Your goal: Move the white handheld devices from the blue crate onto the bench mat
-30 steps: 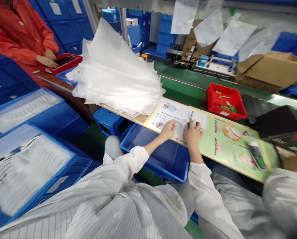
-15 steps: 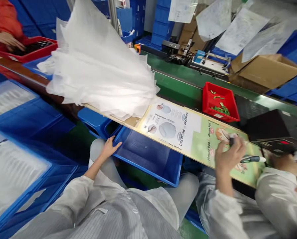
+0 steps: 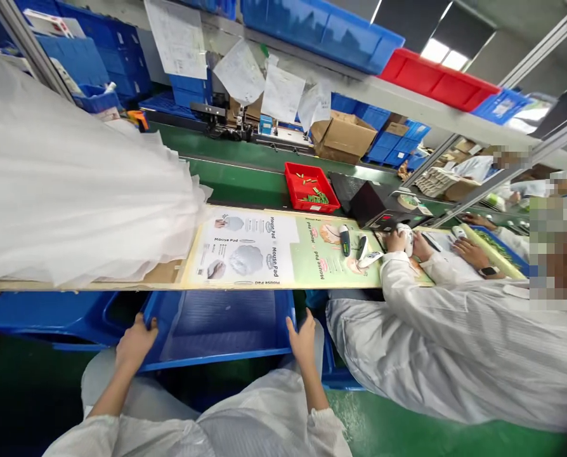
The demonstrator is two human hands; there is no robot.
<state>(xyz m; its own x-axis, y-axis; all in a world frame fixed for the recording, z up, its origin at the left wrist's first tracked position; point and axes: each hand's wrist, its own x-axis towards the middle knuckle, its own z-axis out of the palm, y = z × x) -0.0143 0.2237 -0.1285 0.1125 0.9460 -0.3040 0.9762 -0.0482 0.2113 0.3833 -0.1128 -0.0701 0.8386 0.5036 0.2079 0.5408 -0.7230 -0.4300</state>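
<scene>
A blue plastic tray (image 3: 226, 324) rests across my lap, partly under the table edge, its ribbed bottom showing. My left hand (image 3: 135, 346) grips its left side, thumb toward the inside. On the tray's right side, my right hand (image 3: 303, 336) has the rim between thumb and fingers. Above the tray, a printed mouse pad sheet (image 3: 240, 254) in white and a green one (image 3: 328, 260) lie on the board. A dark-faced handheld device (image 3: 344, 241) and two more white-and-black ones rest on the green sheet.
A tall stack of white foam sheets (image 3: 74, 184) covers the table's left. A red bin (image 3: 311, 190) holds small green parts, beside a black box (image 3: 383, 203). At right, a co-worker's hands (image 3: 397, 242) hold a white device. A blue stool (image 3: 45, 317) stands at left.
My view has swung right. My right hand has let go of a dark device on the green sheet and come down to the tray's right rim. My left hand stays at the tray's left side.
</scene>
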